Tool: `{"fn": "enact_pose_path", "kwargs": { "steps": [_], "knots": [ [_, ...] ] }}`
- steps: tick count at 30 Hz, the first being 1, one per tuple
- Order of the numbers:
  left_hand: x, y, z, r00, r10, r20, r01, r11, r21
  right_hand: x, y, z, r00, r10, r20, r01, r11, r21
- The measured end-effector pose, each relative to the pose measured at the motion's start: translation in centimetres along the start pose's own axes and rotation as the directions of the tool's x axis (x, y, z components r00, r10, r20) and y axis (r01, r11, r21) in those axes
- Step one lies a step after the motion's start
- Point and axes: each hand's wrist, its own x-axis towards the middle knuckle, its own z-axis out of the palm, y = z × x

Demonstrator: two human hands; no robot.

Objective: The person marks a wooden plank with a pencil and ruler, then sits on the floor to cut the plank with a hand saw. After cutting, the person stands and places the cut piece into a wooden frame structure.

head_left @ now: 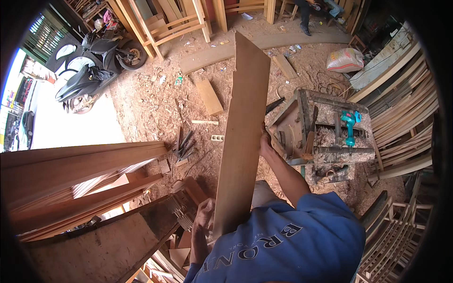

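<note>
A long flat wooden board (241, 132) stands lengthwise in front of my body, its slanted top end reaching toward the top of the view. My right hand (264, 141) grips its right edge about midway, with the fingers partly hidden behind it. Lower down, my left hand (204, 214) holds the board's left edge near the bottom. Right of the board is a dusty machine table (330, 150) carrying a teal cordless power tool (350, 128). A wood-topped bench (113, 228) lies at lower left beside my left hand.
Stacked planks (71, 165) are at left, timber (401, 108) at right. Two motor scooters (89, 66) stand upper left, wooden frames (179, 23) at the back. A sack (344, 60), loose offcuts (209, 96) and shavings cover parts of the floor. Another person's legs (304, 19) show at top right.
</note>
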Motion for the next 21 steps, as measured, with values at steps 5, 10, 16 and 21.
{"fn": "enact_pose_path", "kwargs": {
  "steps": [5,10,16,21],
  "knots": [
    [8.9,9.0,4.5,0.952,0.299,-0.073,-0.245,0.878,0.411,9.7,-4.9,9.4,-0.032,-0.191,0.981,-0.216,0.96,0.18],
    [18.7,18.0,4.9,0.877,0.412,-0.245,-0.196,0.774,0.602,13.3,-5.4,18.8,0.199,-0.185,0.962,-0.288,0.928,0.238],
    [19.7,24.6,5.1,0.559,0.705,-0.436,-0.455,0.701,0.55,11.2,-8.6,22.4,0.655,-0.064,0.753,0.009,0.997,0.077],
    [21.2,29.3,0.6,0.373,0.819,-0.437,-0.555,0.574,0.602,13.1,-9.2,16.8,0.942,0.042,0.332,0.043,0.969,-0.243]
  ]
}}
